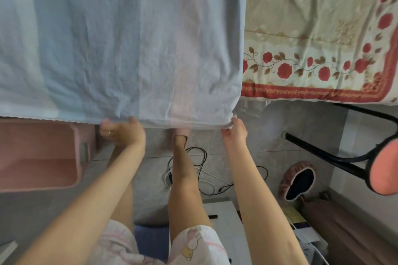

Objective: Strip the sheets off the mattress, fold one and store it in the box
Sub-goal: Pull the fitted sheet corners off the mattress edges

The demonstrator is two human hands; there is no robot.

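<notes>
A pale blue and pink striped sheet (120, 38) lies spread over the left part of the bed, its near edge hanging just past the bed's front. My left hand (120, 131) grips that near edge from below, fingers curled up over the hem. My right hand (235, 129) pinches the sheet's near right corner. To the right, a cream blanket (312, 38) with red roses and a red border covers the mattress. A pink plastic box (38, 155) stands open on the floor at the left, partly under the sheet's edge.
Black and white cables (193, 170) lie on the grey tiled floor between my legs. A black metal chair frame (323, 148) with an orange seat (385, 170) stands at the right. A round pink-rimmed item (298, 180) and a white cabinet top (224, 221) sit near my right side.
</notes>
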